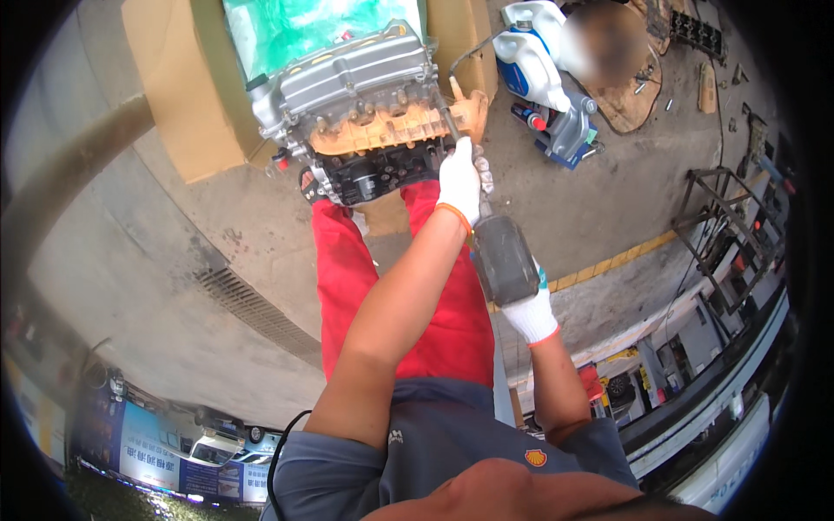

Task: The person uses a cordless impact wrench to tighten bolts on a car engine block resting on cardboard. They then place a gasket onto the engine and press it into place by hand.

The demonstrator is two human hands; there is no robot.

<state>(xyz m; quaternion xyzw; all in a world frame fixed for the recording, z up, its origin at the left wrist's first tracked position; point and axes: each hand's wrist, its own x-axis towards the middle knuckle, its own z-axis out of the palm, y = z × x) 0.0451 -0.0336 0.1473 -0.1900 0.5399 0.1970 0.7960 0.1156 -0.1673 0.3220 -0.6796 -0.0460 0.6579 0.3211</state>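
- Wearing a grey-blue shirt [486, 434] and red trousers [447, 339], you lean over your work with both arms out in front of you.
- Your right hand [527, 317], in a white glove with an orange edge, is curled at the back end of the big dark power tool [506, 260]. The tool hides most of its fingers.
- The power tool is in front of your right leg, and its nose points up toward your left hand.
- Your left hand [460, 181], in a white glove too, is wrapped round the long rod [449, 120] ahead of the tool. The fingers are closed on it.
- The rod goes in at the right end of the engine [347, 104]. Its tip is too small to make out.
- The engine sits on the ground by your feet. It has a silver top, an orange part [382, 130] along the side near you, and black bits low down.
- Behind the engine is brown cardboard [187, 95] with a shiny green sheet [321, 26].
- To the right, a white jug [530, 65] and a grey jug [569, 130] are close together.
- Farther right is a rusty metal frame [717, 271].
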